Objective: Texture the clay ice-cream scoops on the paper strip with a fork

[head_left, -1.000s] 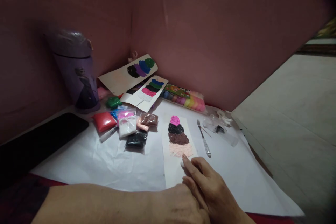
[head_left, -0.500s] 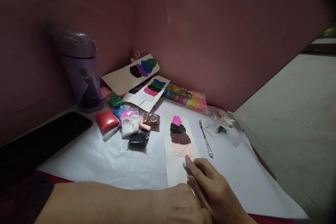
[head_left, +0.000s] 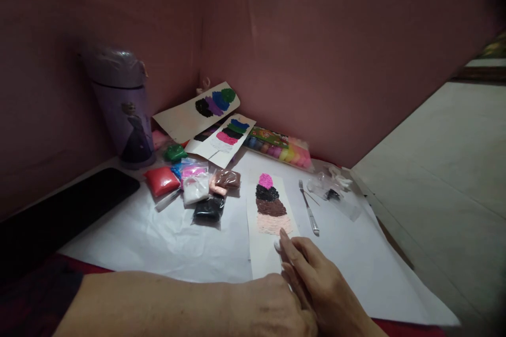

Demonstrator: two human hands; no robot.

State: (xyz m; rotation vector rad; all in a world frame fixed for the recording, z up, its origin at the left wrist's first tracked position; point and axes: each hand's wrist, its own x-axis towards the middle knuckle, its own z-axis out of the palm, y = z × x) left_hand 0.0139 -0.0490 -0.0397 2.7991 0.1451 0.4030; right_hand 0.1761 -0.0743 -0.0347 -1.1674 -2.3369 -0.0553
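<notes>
My right hand is closed, thumb and fingers pinching a small lump of white clay whose tip shows by the index finger. It hovers over the lower part of a white paper strip. On that strip, textured bands of clay are stacked: pink, black, brown and pale peach. My left hand lies curled against the right one, its forearm crossing the front. Its fingertips are hidden, so what they hold cannot be seen.
Bagged clay packs, such as a red one and a black one, lie left of the strip. A fork and clear plastic are on the right. Behind stand a purple tumbler and two decorated strips. A dark phone lies left.
The view has shifted very slightly. Both hands keep nearly the same place and grip, and the clay bands look the same.
</notes>
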